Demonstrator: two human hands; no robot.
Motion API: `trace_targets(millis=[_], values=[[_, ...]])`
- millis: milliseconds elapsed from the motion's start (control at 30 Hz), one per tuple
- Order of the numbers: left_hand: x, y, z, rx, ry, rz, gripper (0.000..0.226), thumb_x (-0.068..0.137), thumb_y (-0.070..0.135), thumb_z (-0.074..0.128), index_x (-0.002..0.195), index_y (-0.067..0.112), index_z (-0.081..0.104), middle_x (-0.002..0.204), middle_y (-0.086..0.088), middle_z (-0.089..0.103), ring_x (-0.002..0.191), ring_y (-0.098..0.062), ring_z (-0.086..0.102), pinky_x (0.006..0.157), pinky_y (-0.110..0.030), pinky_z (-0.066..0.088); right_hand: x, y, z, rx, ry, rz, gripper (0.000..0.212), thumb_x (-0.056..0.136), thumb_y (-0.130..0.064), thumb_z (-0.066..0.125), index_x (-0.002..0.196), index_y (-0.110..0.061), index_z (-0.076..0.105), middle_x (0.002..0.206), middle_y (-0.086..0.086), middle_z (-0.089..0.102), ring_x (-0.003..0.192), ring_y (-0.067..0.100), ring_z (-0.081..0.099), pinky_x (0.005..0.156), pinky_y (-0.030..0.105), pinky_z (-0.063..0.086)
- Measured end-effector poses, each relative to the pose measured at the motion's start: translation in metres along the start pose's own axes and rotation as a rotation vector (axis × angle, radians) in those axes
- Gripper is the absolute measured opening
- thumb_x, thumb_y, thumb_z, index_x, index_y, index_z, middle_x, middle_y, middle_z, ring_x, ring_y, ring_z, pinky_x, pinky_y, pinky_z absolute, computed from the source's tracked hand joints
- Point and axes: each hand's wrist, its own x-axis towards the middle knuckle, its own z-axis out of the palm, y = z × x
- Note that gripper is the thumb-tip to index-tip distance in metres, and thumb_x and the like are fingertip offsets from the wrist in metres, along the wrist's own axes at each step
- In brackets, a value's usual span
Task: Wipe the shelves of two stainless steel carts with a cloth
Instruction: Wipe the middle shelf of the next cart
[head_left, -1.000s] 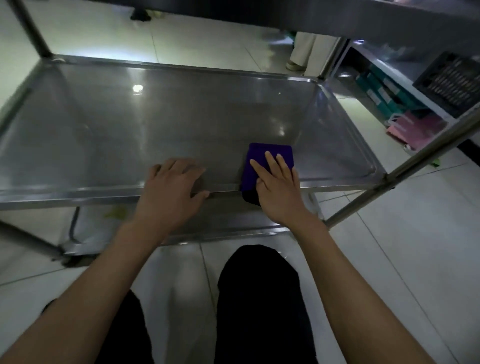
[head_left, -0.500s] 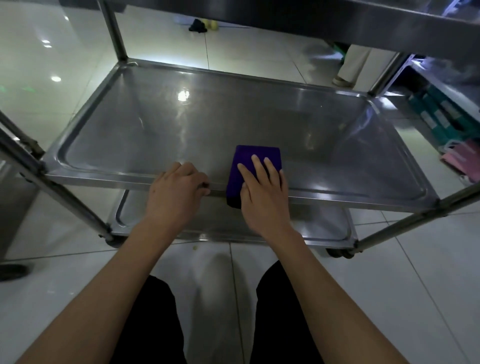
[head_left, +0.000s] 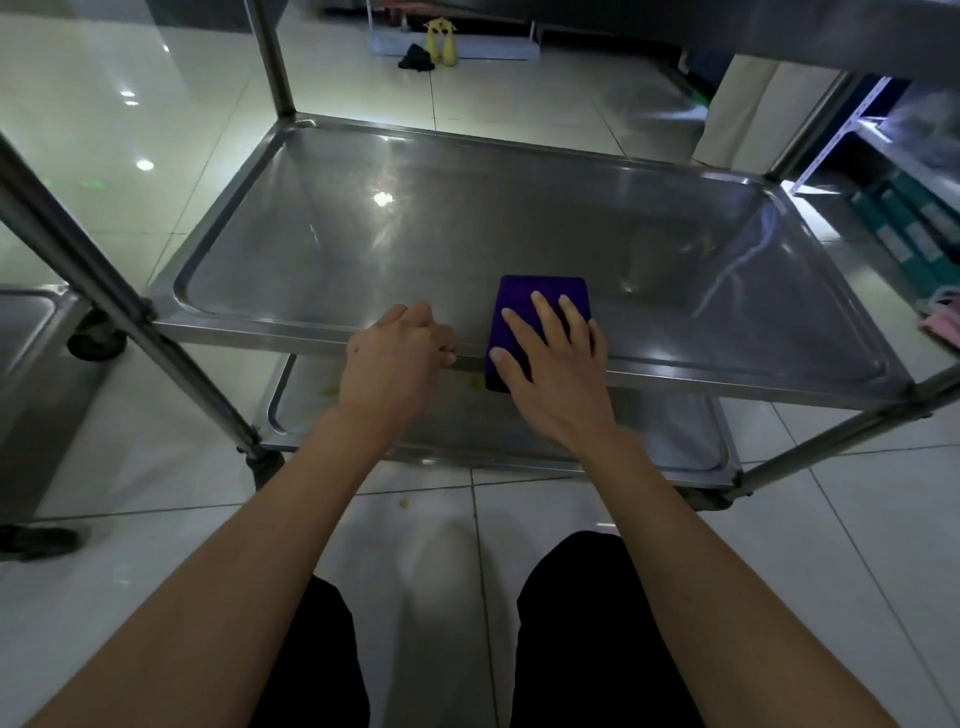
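The folded purple cloth (head_left: 540, 312) lay draped over the near rim of the cart's middle shelf (head_left: 467, 228), the right hand (head_left: 553, 358) pressing it flat with fingers spread wide. The left hand (head_left: 397, 353) gripped the rim just beside it, fingers curled over the edge. Soft and light, the cloth probably slides best under a flat palm. A lower shelf (head_left: 675, 441) sat beneath; upright posts (head_left: 270, 57) at the corners could block sweeping strokes.

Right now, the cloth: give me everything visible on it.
The cloth is dark purple, folded into a thick rectangular pad that looks like soft fabric. It lies flat on the middle shelf, its near end draped over the front rim. The right hand presses it with spread, straight fingers. The left hand grips the rim beside it, not touching it.
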Motion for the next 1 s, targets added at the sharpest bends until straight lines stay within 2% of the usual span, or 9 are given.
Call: trace_targets(millis=[100, 200, 300, 433, 567, 700, 867, 1000], values=[[0.007, 0.0, 0.002, 0.0, 0.001, -0.001, 0.014, 0.096, 0.032, 0.063, 0.099, 0.023, 0.074, 0.097, -0.001, 0.057, 0.094, -0.022, 0.059, 0.056, -0.034, 0.034, 0.005, 0.003, -0.001, -0.002, -0.036, 0.005, 0.075, 0.092, -0.076, 0.011, 0.155, -0.038, 0.025, 0.168, 0.002, 0.009, 0.153, 0.03, -0.005, 0.122, 0.055, 0.002], [0.009, -0.001, 0.002, -0.016, -0.003, -0.001, 0.013, 0.095, 0.034, 0.064, 0.099, 0.024, 0.072, 0.098, 0.0, 0.058, 0.094, -0.021, 0.058, 0.059, -0.035, 0.038, 0.004, 0.004, -0.003, 0.022, -0.053, -0.013, 0.083, 0.086, -0.084, 0.014, 0.155, -0.039, 0.025, 0.168, 0.002, 0.008, 0.153, 0.031, -0.006, 0.122, 0.055, 0.002], [0.005, 0.001, 0.001, -0.03, -0.018, 0.021, 0.016, 0.095, 0.038, 0.062, 0.1, 0.025, 0.071, 0.098, 0.001, 0.057, 0.092, -0.019, 0.057, 0.062, -0.036, 0.046, -0.007, 0.008, -0.002, -0.009, -0.011, -0.035, 0.078, 0.087, -0.08, 0.024, 0.153, -0.039, 0.03, 0.167, 0.001, 0.014, 0.153, 0.03, 0.001, 0.122, 0.055, 0.008], [-0.005, 0.011, -0.001, -0.027, -0.027, 0.061, 0.017, 0.093, 0.042, 0.063, 0.097, 0.029, 0.072, 0.097, 0.003, 0.059, 0.089, -0.018, 0.059, 0.059, -0.032, 0.035, -0.025, 0.018, -0.001, 0.0, 0.068, -0.068, 0.073, 0.088, -0.076, 0.03, 0.149, -0.038, 0.04, 0.165, -0.001, 0.024, 0.153, 0.027, 0.012, 0.12, 0.052, 0.014], [-0.023, 0.023, -0.003, -0.084, -0.002, 0.074, 0.013, 0.09, 0.038, 0.068, 0.087, 0.025, 0.07, 0.091, 0.002, 0.059, 0.086, -0.02, 0.059, 0.058, -0.032, 0.043, -0.042, 0.029, 0.001, 0.023, 0.19, -0.11, 0.066, 0.088, -0.071, 0.041, 0.142, -0.035, 0.053, 0.16, -0.001, 0.036, 0.149, 0.026, 0.025, 0.116, 0.051, 0.022], [-0.03, 0.031, -0.003, -0.1, 0.005, 0.066, 0.014, 0.089, 0.035, 0.07, 0.083, 0.023, 0.071, 0.088, 0.0, 0.057, 0.083, -0.022, 0.058, 0.056, -0.035, 0.048, -0.047, 0.037, 0.0, 0.036, 0.228, -0.143, 0.064, 0.09, -0.07, 0.041, 0.141, -0.034, 0.054, 0.158, -0.001, 0.038, 0.148, 0.025, 0.028, 0.115, 0.05, 0.022], [-0.017, 0.025, 0.001, -0.045, 0.014, 0.042, 0.014, 0.094, 0.039, 0.063, 0.093, 0.027, 0.071, 0.098, 0.002, 0.058, 0.094, -0.02, 0.058, 0.059, -0.032, 0.035, -0.03, 0.03, -0.002, -0.005, 0.163, -0.116, 0.071, 0.091, -0.073, 0.033, 0.148, -0.033, 0.046, 0.161, -0.003, 0.032, 0.151, 0.021, 0.021, 0.117, 0.045, 0.017], [0.0, 0.013, 0.004, -0.014, 0.0, 0.006, 0.02, 0.098, 0.039, 0.057, 0.102, 0.026, 0.072, 0.103, 0.001, 0.059, 0.097, -0.02, 0.057, 0.061, -0.034, 0.04, -0.007, 0.022, -0.001, -0.007, 0.113, -0.108, 0.071, 0.091, -0.073, 0.031, 0.149, -0.034, 0.043, 0.163, -0.002, 0.029, 0.151, 0.022, 0.018, 0.119, 0.046, 0.016]])
